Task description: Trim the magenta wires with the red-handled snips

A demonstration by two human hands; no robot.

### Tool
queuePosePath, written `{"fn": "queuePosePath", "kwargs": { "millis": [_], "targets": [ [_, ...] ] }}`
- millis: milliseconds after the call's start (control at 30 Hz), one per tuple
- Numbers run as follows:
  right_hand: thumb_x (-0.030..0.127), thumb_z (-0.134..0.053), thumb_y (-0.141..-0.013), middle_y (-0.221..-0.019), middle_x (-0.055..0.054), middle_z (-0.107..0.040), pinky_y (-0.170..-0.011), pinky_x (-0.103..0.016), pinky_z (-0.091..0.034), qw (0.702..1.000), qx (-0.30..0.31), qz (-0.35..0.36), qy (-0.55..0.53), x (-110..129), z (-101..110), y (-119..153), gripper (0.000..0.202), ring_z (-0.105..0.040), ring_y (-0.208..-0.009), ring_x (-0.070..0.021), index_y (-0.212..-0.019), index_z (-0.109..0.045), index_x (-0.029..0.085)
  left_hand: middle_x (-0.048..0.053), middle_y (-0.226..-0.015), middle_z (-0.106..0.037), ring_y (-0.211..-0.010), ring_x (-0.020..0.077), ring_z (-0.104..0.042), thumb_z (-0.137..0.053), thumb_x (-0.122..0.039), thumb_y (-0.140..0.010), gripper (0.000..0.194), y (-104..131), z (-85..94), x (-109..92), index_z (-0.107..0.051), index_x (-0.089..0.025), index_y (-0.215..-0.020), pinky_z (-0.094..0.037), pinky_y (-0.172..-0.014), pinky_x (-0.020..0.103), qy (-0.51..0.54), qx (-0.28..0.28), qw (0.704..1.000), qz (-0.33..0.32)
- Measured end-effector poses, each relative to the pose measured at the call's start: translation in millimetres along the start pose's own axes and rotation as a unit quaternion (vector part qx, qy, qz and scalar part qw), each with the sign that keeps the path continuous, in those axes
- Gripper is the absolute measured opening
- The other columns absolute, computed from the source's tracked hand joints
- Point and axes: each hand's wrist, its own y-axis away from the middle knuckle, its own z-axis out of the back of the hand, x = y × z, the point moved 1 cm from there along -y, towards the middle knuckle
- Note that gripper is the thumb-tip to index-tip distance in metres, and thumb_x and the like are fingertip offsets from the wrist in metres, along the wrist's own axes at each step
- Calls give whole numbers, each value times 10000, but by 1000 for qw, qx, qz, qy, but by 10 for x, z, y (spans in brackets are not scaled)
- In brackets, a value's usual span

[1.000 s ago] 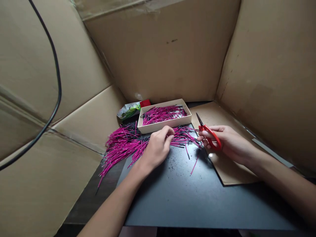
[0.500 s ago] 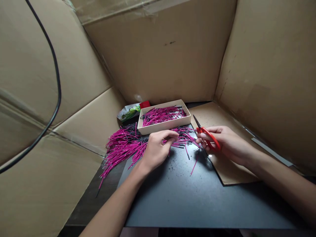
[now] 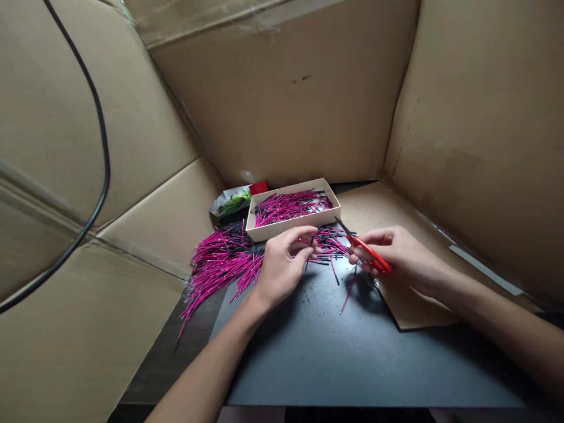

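My left hand (image 3: 286, 258) is bent into a pinch above the dark work surface. Between its fingertips is a thin magenta wire with a black end, mostly hidden by the fingers. In my right hand (image 3: 392, 255) is a pair of red-handled scissors (image 3: 372, 255). Their dark blades angle up and left, apart from the left hand. A heap of magenta wires (image 3: 220, 264) with black ends spreads beside and behind my left hand. One loose wire (image 3: 348, 294) lies on the surface below the scissors.
Behind the hands stands a cream cardboard box (image 3: 295, 224) filled with more magenta wires. A green-and-white packet (image 3: 231, 201) with a red piece sits to its left. Cardboard walls (image 3: 286, 106) enclose the back and sides. A black cable (image 3: 103, 147) hangs at left.
My left hand's thumb and fingers have parted slightly, showing the black end of the wire. The scissors have swung, so their tips now sit lower and further left.
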Motion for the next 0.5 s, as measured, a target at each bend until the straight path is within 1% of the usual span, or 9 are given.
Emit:
{"fn": "queuePosePath", "kwargs": {
  "millis": [100, 200, 267, 367, 433, 500],
  "targets": [
    [403, -678, -719, -675, -55, -658, -482, -259, -374, 997, -21, 25, 74, 16, -27, 23, 252, -539, -547, -131, -734, -725, 156, 82, -896, -694, -752, 164, -710, -570, -89, -815, 150, -12, -1, -3, -655, -104, -939, -611, -740, 298, 12, -24, 1000, 16],
    [412, -623, -769, -652, -39, -621, -483, -265, -344, 984, -34, 63, 161, 4, -59, 36, 274, -508, -554, -131, -721, -707, 157, 65, -842, -702, -720, 153, -700, -575, -117, -827, 100, -13, -1, -27, -660, -110, -879, -600, -713, 288, 9, -37, 999, 29],
    [377, -585, -803, -602, -17, -559, -482, -266, -310, 964, -48, 108, 239, -3, -80, 45, 268, -449, -542, -116, -674, -671, 158, 61, -827, -706, -719, 152, -689, -573, -144, -840, 98, -8, -2, -39, -664, -117, -866, -588, -713, 293, -4, -35, 999, 26],
    [308, -579, -801, -545, 9, -482, -495, -278, -281, 920, -74, 181, 339, -2, -101, 61, 228, -380, -527, -105, -631, -624, 163, 69, -849, -709, -758, 167, -671, -584, -183, -846, 106, 0, -4, -38, -677, -131, -855, -564, -719, 307, -47, -22, 999, 6],
    [283, -579, -796, -536, 14, -474, -504, -284, -279, 902, -84, 210, 369, 1, -105, 70, 200, -369, -522, -106, -640, -623, 166, 73, -872, -706, -799, 182, -660, -591, -195, -847, 107, 2, -4, -33, -683, -141, -846, -546, -729, 315, -82, -14, 996, -12],
    [275, -569, -803, -539, 11, -487, -508, -287, -281, 893, -87, 224, 381, 3, -103, 77, 193, -373, -521, -109, -657, -636, 168, 70, -887, -701, -836, 189, -650, -594, -193, -847, 101, 2, -2, -34, -685, -151, -838, -531, -752, 323, -110, -9, 993, -32]
  ]
}}
